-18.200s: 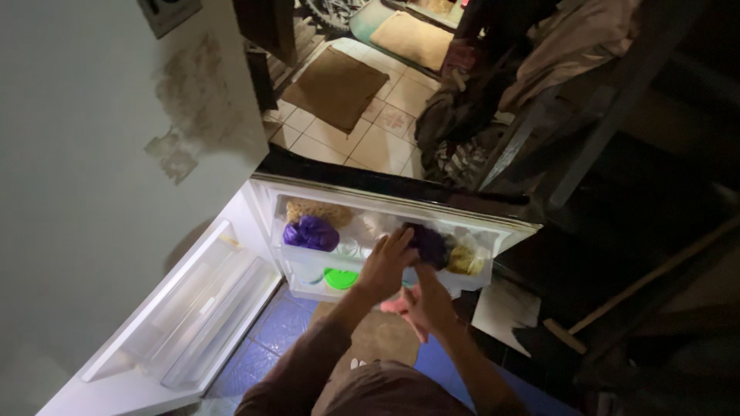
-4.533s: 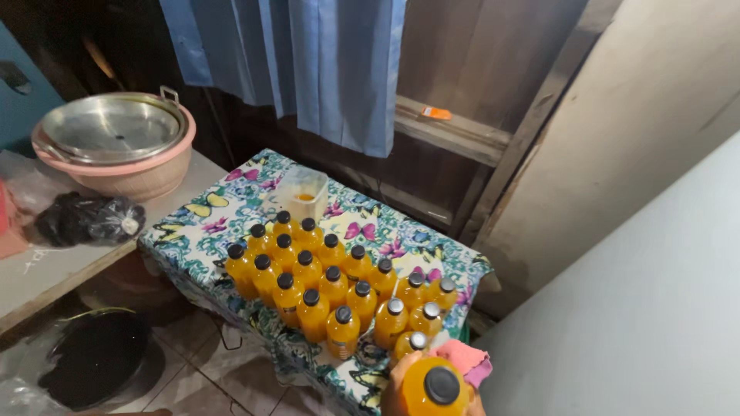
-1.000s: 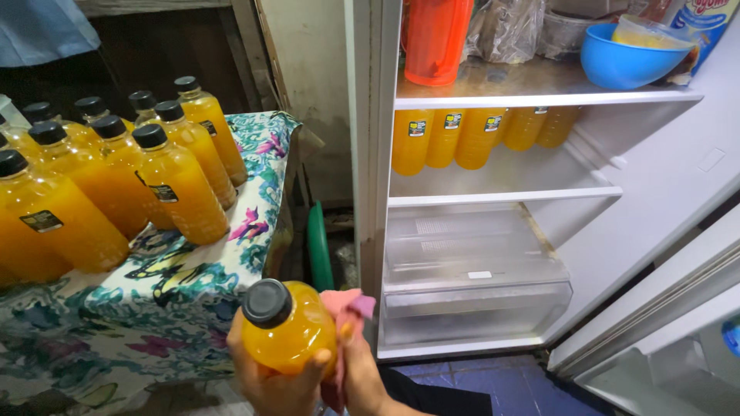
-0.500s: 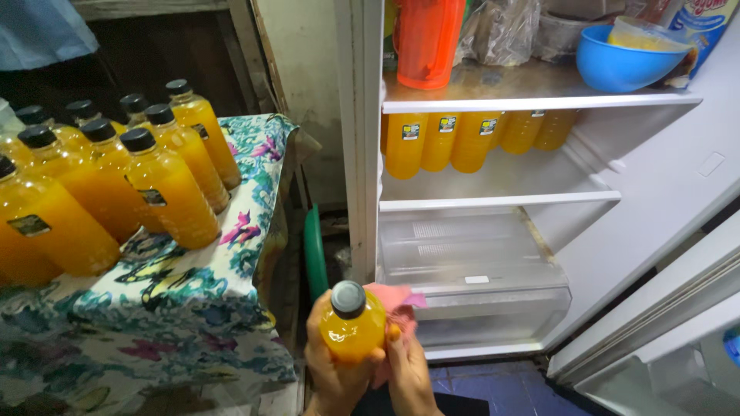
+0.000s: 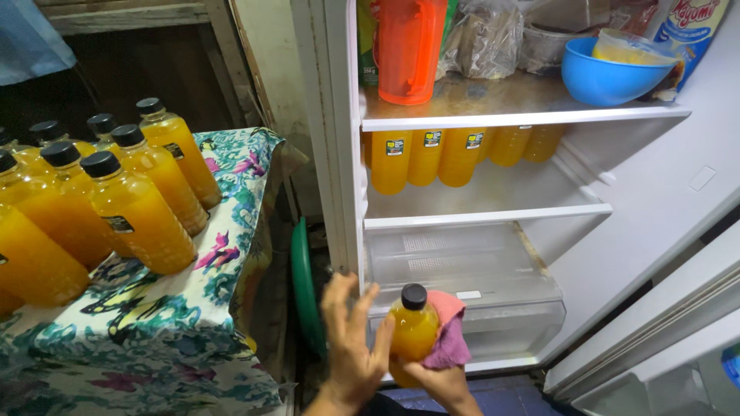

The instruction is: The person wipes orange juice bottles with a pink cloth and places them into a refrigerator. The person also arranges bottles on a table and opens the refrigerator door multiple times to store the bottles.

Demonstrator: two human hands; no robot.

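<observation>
several orange juice bottles (image 5: 139, 216) on cloth-covered desk (image 5: 208, 308), left; more on open fridge's middle shelf (image 5: 493, 216), far right. near centre: right hand (image 5: 435, 377) fingers clasp one juice bottle (image 5: 412, 327) with pink cloth (image 5: 451, 339); left hand (image 5: 351, 347) spread, touching it.

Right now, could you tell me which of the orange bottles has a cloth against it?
The bottle in the right hand, wrapped behind by a pink cloth.
</observation>
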